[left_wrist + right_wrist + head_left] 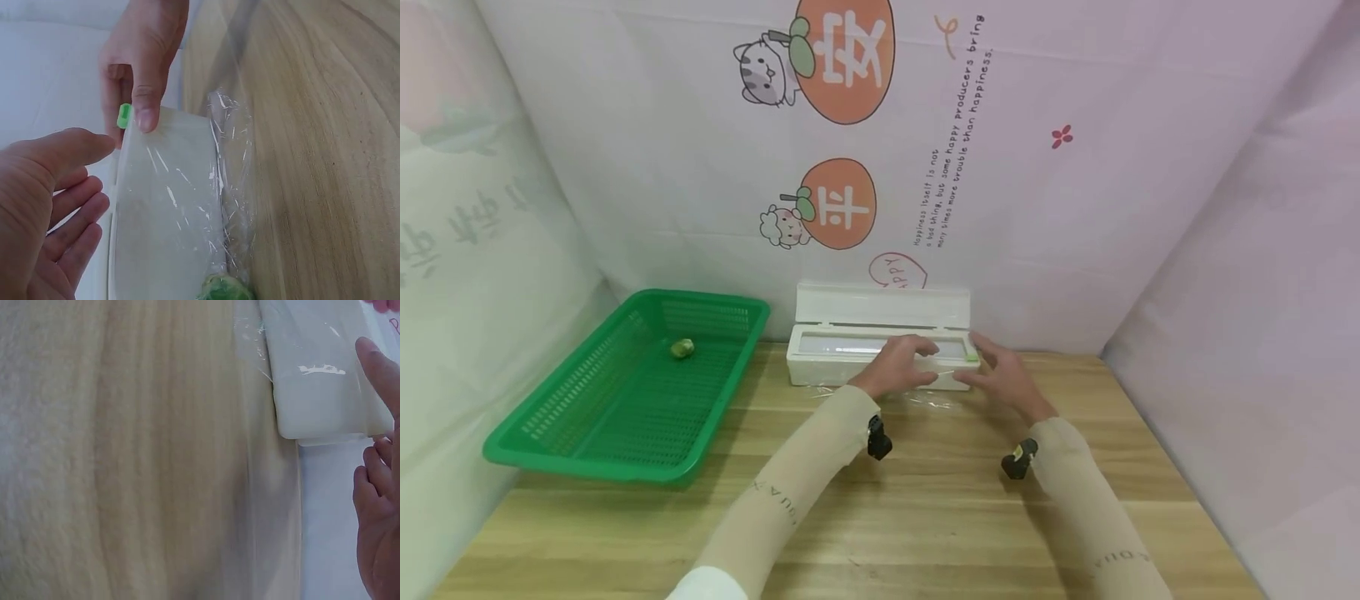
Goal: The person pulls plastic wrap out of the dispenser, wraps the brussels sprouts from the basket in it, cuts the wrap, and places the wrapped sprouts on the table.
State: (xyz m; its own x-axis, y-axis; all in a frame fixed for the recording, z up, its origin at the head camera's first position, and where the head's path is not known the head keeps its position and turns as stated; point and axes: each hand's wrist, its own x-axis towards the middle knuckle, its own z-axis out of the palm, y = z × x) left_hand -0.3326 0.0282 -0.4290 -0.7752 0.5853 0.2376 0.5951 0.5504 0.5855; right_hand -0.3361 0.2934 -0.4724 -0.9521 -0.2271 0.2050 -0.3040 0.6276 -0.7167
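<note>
A long white box (880,369) with its lid (883,306) raised stands near the back wall. Clear film hangs down its front onto the table; the left wrist view shows the film (234,181) crumpled at the base, beside a green item (226,289) at the lower edge. My left hand (898,365) is over the box's front, fingers loosely bent, holding nothing. The right hand (1006,379) grips the box's right end, thumb on the front and fingers behind, near a green slider (124,116). The right wrist view shows its thumb (380,372) by the film-covered front.
A green perforated basket (700,442) stands on the left of the wooden table (925,517), with one small green item (682,348) inside. Printed white cloth walls (1037,217) rise behind and at both sides.
</note>
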